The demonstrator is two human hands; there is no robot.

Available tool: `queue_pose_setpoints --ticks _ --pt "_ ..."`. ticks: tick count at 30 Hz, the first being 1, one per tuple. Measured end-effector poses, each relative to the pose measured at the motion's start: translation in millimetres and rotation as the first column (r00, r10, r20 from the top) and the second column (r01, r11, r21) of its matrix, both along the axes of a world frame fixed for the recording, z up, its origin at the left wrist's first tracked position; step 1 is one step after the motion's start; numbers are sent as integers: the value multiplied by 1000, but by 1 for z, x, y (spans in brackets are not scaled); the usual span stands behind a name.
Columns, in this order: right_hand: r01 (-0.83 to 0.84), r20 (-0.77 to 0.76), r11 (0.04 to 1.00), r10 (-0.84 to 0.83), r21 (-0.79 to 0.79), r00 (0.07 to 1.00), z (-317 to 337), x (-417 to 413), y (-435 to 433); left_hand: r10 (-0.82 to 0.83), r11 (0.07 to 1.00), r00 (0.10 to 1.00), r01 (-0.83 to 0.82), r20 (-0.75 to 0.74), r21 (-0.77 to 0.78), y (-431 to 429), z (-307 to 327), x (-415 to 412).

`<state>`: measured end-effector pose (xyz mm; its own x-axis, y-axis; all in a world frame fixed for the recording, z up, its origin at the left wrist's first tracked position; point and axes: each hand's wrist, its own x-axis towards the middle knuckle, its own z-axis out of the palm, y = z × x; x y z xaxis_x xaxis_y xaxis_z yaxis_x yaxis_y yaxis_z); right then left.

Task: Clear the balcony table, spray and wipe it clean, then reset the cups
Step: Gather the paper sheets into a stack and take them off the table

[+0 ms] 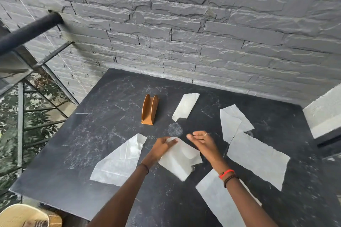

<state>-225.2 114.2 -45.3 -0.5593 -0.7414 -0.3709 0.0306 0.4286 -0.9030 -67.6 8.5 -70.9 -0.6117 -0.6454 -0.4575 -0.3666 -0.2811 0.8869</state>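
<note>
A scuffed black table (103, 134) carries several loose white paper napkins. My left hand (162, 146) pinches the top edge of one napkin (180, 161), lifted a little off the table at the centre. My right hand (202, 141) hovers just right of it with fingers stretched out leftward, holding nothing. Other napkins lie flat: one at the front left (118, 162), one at the back (185, 107), two at the right (234, 121) (258, 158), and one under my right forearm (217, 201). A brown wooden napkin holder (150, 109) stands empty behind my hands.
A dark stone-clad wall (184, 33) runs behind the table. At the left stands a metal railing (20, 125) with greenery beyond it. A woven basket edge (24, 215) shows at the bottom left. A white ledge (324, 114) borders the right side.
</note>
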Motion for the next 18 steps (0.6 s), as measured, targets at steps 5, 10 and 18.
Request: queue_pose_setpoints --ticks 5,10,18 --pt "-246 -217 968 253 58 943 1 29 -7 -68 987 993 81 99 -141 -6 6 -6" --pt "-103 -429 988 145 118 892 -3 23 -7 -149 960 969 189 195 -204 -14 19 -6" --pt "-54 -138 989 73 135 988 11 -16 1 -383 909 870 414 310 -42 -42 24 28"
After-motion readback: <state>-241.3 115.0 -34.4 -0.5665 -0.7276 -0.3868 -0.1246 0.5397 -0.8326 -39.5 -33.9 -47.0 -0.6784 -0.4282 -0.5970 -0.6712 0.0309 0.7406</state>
